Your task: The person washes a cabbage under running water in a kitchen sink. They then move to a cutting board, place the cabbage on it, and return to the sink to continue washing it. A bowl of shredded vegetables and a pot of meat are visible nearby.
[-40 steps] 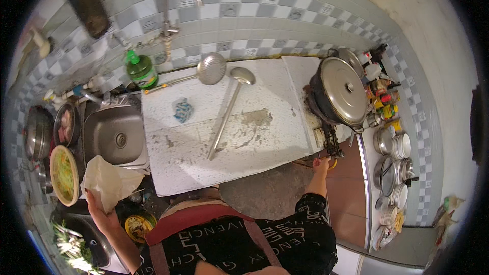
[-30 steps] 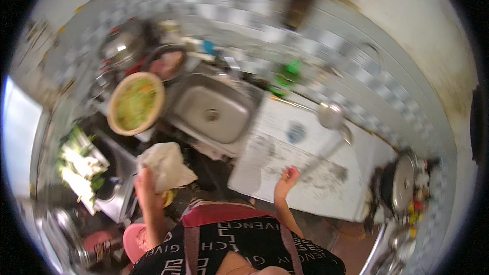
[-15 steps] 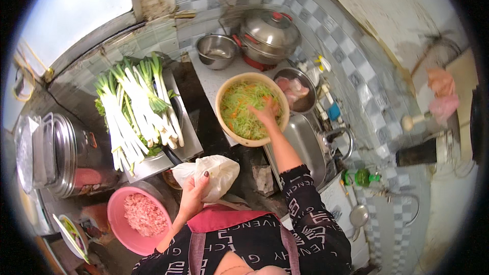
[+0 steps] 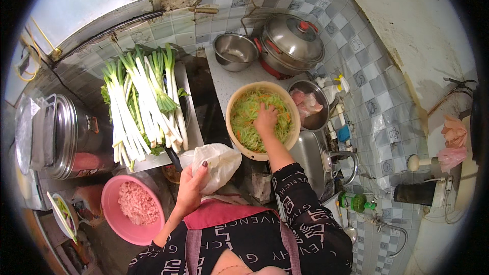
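My left hand [image 4: 189,191] is closed round the near side of a white plastic bag [image 4: 216,165], held in front of my apron. What the bag contains cannot be seen. My right hand [image 4: 266,121] reaches down into a beige basin [image 4: 233,136] of shredded green vegetables with orange shreds [image 4: 247,122] among them. Its fingers are curled into the shreds, and their tips are partly buried. To the right of the basin, a steel bowl [image 4: 318,122] holds pale pink pieces of raw meat [image 4: 307,104].
Leeks [image 4: 147,107] lie heaped over the stove at left. A pink basin [image 4: 111,213] of minced meat stands at lower left. Behind the beige basin are a steel bowl [image 4: 234,53] and a lidded steamer pot [image 4: 293,46]. The sink [image 4: 310,160] and tap [image 4: 346,155] are at right.
My right hand has shifted within the beige basin, from spread fingers at its right side to curled fingers nearer the middle. My left hand keeps hold of the bag. The view has shifted slightly.
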Demonstrator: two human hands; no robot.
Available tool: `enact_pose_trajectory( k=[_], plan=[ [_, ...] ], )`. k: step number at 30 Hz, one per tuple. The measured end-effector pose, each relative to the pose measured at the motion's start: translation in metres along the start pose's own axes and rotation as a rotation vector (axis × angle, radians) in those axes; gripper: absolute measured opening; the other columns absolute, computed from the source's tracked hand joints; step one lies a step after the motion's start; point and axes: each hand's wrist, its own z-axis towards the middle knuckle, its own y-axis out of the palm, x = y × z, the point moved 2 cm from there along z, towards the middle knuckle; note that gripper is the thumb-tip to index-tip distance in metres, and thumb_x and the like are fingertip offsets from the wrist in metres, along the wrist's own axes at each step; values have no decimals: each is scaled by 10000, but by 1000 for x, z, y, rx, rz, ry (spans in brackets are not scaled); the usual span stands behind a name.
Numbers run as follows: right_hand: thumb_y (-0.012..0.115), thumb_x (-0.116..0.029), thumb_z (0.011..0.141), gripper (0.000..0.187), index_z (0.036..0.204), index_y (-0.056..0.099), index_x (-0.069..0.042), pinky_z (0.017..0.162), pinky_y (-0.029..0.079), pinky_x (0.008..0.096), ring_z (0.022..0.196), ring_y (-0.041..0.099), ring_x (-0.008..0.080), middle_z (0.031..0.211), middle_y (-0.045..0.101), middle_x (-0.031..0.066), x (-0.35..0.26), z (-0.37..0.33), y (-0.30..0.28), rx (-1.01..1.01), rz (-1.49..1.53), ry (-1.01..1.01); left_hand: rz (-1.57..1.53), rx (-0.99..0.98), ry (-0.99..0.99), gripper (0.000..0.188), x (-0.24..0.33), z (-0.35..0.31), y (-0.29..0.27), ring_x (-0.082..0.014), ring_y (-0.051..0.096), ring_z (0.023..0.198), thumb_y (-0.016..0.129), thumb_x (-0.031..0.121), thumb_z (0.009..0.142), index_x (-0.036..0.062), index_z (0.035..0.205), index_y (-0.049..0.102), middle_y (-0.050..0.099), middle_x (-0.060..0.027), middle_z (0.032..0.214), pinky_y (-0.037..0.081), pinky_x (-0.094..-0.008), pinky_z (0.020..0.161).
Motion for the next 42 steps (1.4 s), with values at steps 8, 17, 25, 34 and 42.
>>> enact_pose_trajectory(
  k=[8,17,25,34,42],
  plan=[
    [784,-134,679,559,1185,592,4,842,518,425,1001,633,332,1081,644,213,62,21,-24,166,444,-266,91,49,245,327,17,30,77,-115,620,889,596,252,972,17,1199,584,651,-41,1042,506,-273,770],
    [825,-91,621,702,1250,546,48,879,507,411,1047,622,338,1175,611,227,100,-17,-42,109,982,-488,360,41,450,385,-14,136,137,-109,609,883,589,296,973,6,1226,586,655,-48,1045,493,-259,749],
    [783,-30,639,751,1325,490,53,974,445,324,1134,582,236,1228,613,170,120,-61,-86,36,1037,-563,488,16,375,389,-75,251,88,-78,554,795,521,335,1003,-5,1161,624,648,-8,928,467,-260,690],
    [699,-20,633,712,1317,502,4,960,454,329,1115,597,274,1234,609,208,73,-26,-91,-470,843,-789,1124,-459,430,264,-44,238,138,-232,608,762,549,218,949,-14,1050,625,674,-114,866,482,-364,711],
    [621,-138,839,336,1153,604,-18,700,549,331,859,655,201,1031,649,93,85,-8,-8,-669,1777,-130,1489,-511,720,86,-51,197,132,-418,567,787,594,69,871,-14,885,581,560,-206,807,452,-473,677]
  ],
)
